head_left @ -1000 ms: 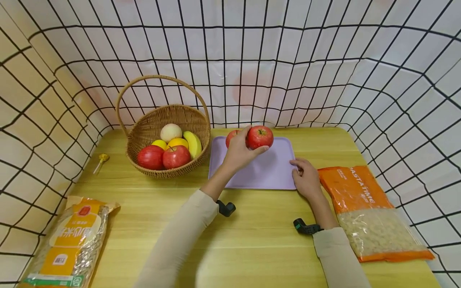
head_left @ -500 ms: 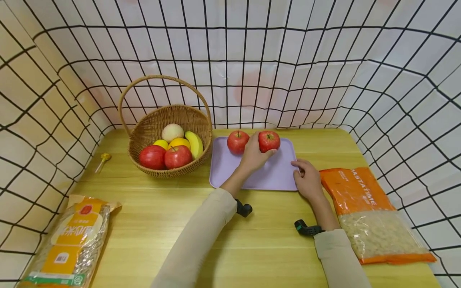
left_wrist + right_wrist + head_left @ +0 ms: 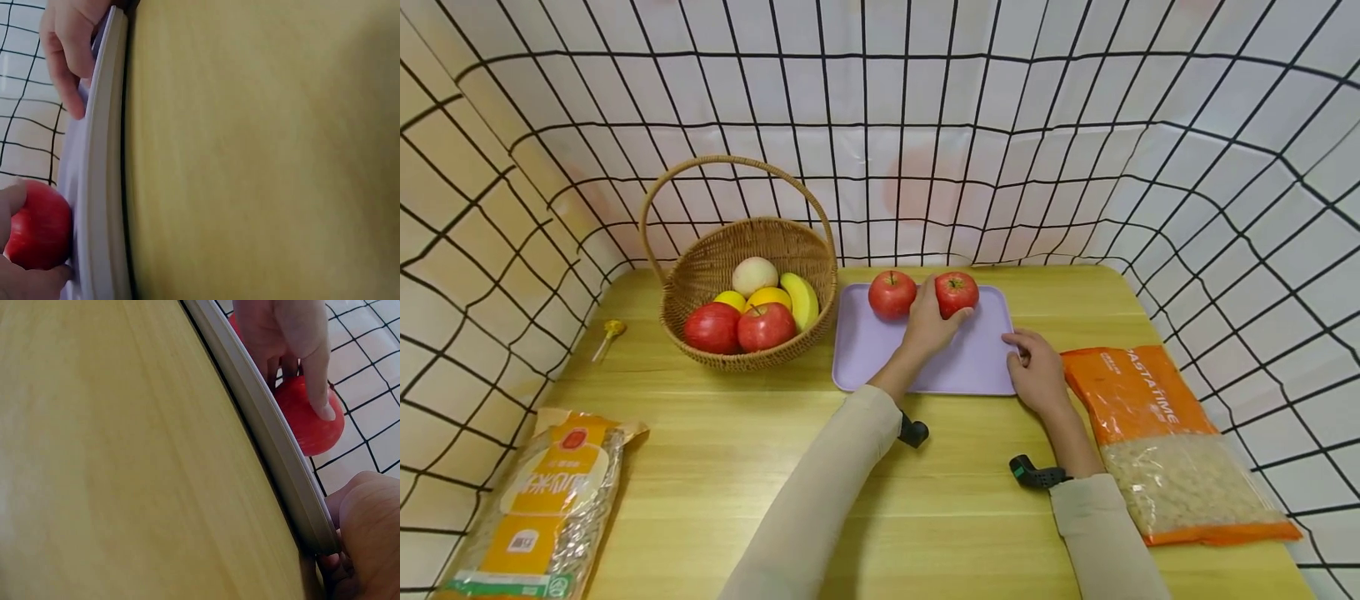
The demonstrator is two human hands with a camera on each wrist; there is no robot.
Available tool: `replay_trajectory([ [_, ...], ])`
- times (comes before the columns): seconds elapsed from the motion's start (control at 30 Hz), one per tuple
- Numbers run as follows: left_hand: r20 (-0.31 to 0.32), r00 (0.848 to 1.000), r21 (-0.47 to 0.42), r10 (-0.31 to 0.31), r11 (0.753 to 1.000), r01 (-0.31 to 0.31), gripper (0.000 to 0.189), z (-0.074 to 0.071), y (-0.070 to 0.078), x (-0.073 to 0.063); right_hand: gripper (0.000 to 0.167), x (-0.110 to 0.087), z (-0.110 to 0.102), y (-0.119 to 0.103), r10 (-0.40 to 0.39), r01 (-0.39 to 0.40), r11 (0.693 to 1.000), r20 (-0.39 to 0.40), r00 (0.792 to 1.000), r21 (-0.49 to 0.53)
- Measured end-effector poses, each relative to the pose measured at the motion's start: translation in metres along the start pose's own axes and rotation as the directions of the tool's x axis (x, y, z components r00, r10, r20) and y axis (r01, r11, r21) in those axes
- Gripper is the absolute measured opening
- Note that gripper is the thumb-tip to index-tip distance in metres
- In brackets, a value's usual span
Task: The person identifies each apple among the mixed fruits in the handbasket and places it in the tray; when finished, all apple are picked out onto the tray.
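My left hand (image 3: 929, 325) grips a red apple (image 3: 958, 292) at the back of a lilac tray (image 3: 973, 362), thumb on its near right side, other fingers behind its left. The left wrist view shows the held apple (image 3: 42, 228) low on the tray, touching or nearly touching it. Another red apple (image 3: 891, 295) sits on the tray just left of this hand. My right hand (image 3: 1037, 371) holds the tray's right edge, its fingertips at the rim; in the right wrist view part of this hand (image 3: 369, 528) hides the tray corner.
A wicker basket (image 3: 767, 237) with an upright handle holds a peach, banana, apple and other fruit on the left. A small yellow-topped stick (image 3: 610, 333) lies beyond it. An orange pasta bag (image 3: 1157, 408) lies right, another food bag (image 3: 550, 492) front left. Gridded cloth surrounds the table.
My left hand has moved right and lowered the apple onto the back right of the tray, uncovering the other apple. The right hand stays at the tray's edge.
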State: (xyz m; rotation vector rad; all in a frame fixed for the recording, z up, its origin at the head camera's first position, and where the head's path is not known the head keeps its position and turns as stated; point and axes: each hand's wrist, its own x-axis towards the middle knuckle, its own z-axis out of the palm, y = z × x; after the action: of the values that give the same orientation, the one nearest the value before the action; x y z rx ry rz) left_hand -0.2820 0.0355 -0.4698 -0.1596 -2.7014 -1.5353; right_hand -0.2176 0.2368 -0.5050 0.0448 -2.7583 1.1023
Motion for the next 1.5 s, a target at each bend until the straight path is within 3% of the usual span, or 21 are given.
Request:
replay_trajectory([
  [0.13, 0.04, 0.999, 0.032, 0.01, 0.999, -0.011, 0.095, -0.007, 0.002, -0.004, 0.035, 0.0, 0.001, -0.003, -0.003, 0.003, 1.0, 0.001, 1.0, 0.001],
  [0.27, 0.098, 0.995, 0.025, 0.031, 0.999, -0.034, 0.093, -0.027, 0.012, -0.013, 0.034, 0.001, 0.001, -0.004, -0.007, 0.007, 1.0, -0.007, 1.0, -0.004],
  [0.47, 0.137, 0.988, -0.068, 0.076, 0.995, -0.067, 0.081, -0.074, 0.029, -0.033, 0.034, 0.002, 0.0, -0.004, -0.015, 0.015, 1.0, -0.012, 1.0, 0.001],
  [0.67, 0.159, 0.974, -0.077, 0.161, 0.986, -0.15, 0.076, -0.13, 0.031, -0.058, 0.034, 0.0, 0.0, -0.002, -0.007, 0.007, 1.0, -0.008, 1.0, 0.008],
  [0.8, 0.149, 0.966, -0.09, 0.213, 0.975, -0.201, 0.072, -0.165, 0.029, -0.074, 0.034, -0.002, 0.0, -0.002, 0.004, -0.004, 1.0, -0.004, 1.0, 0.012],
  [1.1, 0.029, 0.951, 0.065, 0.307, 0.949, -0.309, 0.064, -0.228, 0.005, -0.098, 0.035, -0.002, 0.001, -0.001, 0.014, -0.014, 1.0, 0.0, 1.0, 0.008],
  [1.17, 0.001, 0.951, 0.115, 0.31, 0.944, -0.308, 0.066, -0.241, -0.002, -0.101, 0.034, -0.002, 0.001, -0.001, 0.011, -0.011, 1.0, -0.003, 1.0, 0.005],
  [1.3, -0.036, 0.967, 0.214, 0.251, 0.948, -0.238, 0.069, -0.264, -0.014, -0.107, 0.034, -0.002, 0.001, -0.001, 0.002, -0.002, 1.0, -0.002, 1.0, 0.009],
  [1.5, -0.043, 0.986, 0.3, 0.164, 0.943, -0.144, 0.068, -0.282, -0.029, -0.109, 0.034, -0.002, 0.001, 0.0, 0.002, -0.002, 1.0, -0.002, 1.0, 0.011],
])
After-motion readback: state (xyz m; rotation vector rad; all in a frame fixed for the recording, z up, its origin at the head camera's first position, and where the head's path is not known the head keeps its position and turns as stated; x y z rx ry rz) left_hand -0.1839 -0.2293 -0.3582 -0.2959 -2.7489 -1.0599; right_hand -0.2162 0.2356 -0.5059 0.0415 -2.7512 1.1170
